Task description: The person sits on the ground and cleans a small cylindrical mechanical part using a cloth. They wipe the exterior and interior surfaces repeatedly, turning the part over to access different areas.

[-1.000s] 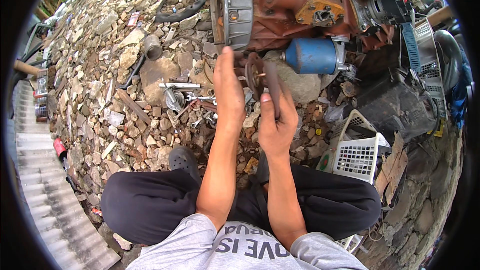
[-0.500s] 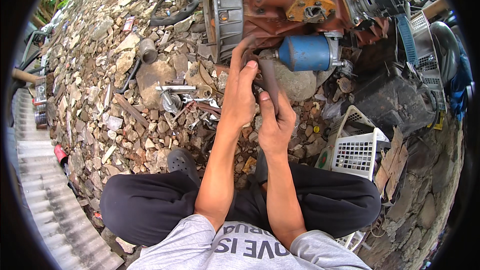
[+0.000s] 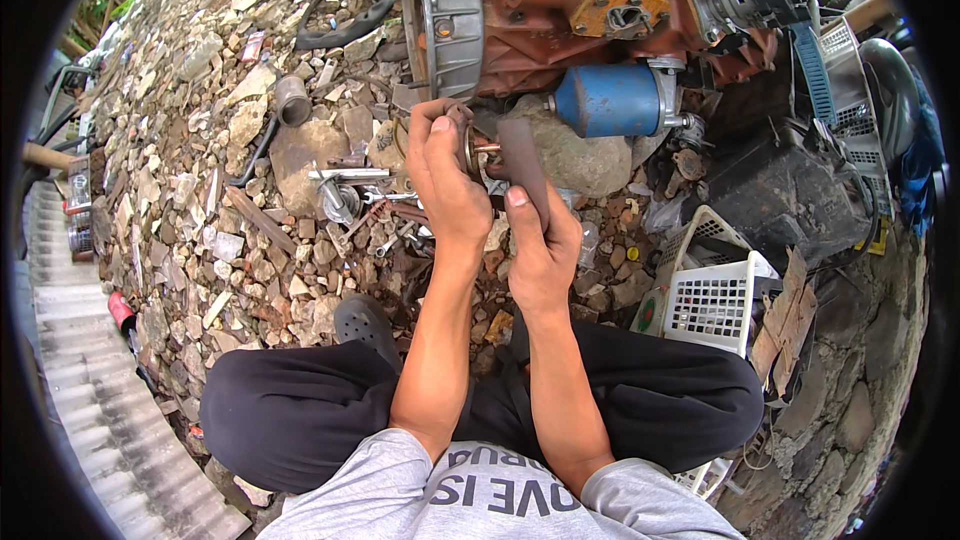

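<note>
My left hand (image 3: 450,185) is closed around a small round metal part, mostly hidden by the fingers, with a copper-coloured pin (image 3: 488,148) sticking out to the right. Beside it, my right hand (image 3: 545,255) grips a dark brown strip that looks like sandpaper (image 3: 523,155), thumb pressed on its near end. The strip stands up from the hand, its far end close to the pin's tip. Both hands are held above the stones, just short of a rust-red engine block (image 3: 540,50) and its blue canister filter (image 3: 605,102).
Wrenches and metal tools (image 3: 345,190) lie on the rubble left of my hands, near a short metal cylinder (image 3: 293,100). A black hose (image 3: 350,25) rests farther off. At right stand a white plastic basket (image 3: 705,300) and a dark grimy box (image 3: 790,190).
My left hand has drawn back and left, its fingers now curled round the metal part, so the pin shows. The right hand has shifted slightly nearer and left with the strip.
</note>
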Motion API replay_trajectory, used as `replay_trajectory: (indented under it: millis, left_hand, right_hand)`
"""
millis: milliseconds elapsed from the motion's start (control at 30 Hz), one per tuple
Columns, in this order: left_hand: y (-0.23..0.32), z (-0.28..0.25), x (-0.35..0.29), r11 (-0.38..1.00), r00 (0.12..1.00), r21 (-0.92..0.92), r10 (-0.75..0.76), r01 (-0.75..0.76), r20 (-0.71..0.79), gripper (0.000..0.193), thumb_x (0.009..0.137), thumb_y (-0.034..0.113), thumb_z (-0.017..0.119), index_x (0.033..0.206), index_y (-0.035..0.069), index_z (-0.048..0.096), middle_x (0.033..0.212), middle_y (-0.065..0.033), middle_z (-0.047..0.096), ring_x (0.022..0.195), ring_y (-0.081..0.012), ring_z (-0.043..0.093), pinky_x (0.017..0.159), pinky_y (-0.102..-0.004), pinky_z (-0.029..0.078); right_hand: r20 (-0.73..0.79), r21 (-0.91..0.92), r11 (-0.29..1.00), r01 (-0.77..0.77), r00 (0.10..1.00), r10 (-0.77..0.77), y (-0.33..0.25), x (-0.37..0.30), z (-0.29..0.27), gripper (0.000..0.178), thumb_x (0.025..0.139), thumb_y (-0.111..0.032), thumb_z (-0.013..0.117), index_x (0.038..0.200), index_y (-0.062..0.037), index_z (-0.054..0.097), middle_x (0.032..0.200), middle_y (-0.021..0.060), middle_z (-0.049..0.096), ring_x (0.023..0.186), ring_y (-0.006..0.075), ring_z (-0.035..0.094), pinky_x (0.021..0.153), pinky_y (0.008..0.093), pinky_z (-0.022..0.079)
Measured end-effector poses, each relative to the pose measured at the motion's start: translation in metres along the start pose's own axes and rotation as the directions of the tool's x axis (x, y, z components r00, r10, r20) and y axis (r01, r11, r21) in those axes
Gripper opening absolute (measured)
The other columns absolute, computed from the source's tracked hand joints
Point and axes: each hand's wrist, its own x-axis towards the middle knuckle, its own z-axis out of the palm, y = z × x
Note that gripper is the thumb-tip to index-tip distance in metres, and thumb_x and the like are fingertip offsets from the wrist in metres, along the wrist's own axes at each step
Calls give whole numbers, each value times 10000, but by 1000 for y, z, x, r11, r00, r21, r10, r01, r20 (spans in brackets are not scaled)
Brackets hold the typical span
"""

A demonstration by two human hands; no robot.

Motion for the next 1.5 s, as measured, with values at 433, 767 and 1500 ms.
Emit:
replay_trajectory:
  millis: [433, 767, 1500]
  left_hand:
    - [16, 2, -3, 993, 988, 53, 111, -106, -109, 196, 927, 166, 460, 857, -6, 525, 822, -39, 505, 761, -110, 445, 700, -250, 377]
    - [5, -18, 11, 997, 988, 4, 81, -82, 135, 241, 801, 243, 449, 864, 12, 464, 766, -22, 366, 699, -106, 340, 618, -255, 326]
    - [-5, -21, 9, 983, 982, -142, -92, 116, 167, 300, 783, 363, 417, 884, 81, 404, 885, -52, 435, 829, -152, 435, 763, -286, 379]
  right_hand:
    - [-5, -128, 967, 221, 975, -224, 1, 5, -1, 302, 969, -164, 562, 1161, 63, 617, 1057, 119, 632, 871, 168, 583, 783, 288, 459]
    - [159, -350, 925, 150, 982, -99, -14, 3, 8, 285, 953, -142, 568, 1187, 13, 617, 909, 147, 571, 796, 278, 554, 710, 350, 454]
    - [212, -501, 825, 262, 961, -177, 7, 7, 5, 402, 981, -238, 440, 1345, -137, 579, 1469, 263, 340, 1348, 463, 300, 1112, 529, 212]
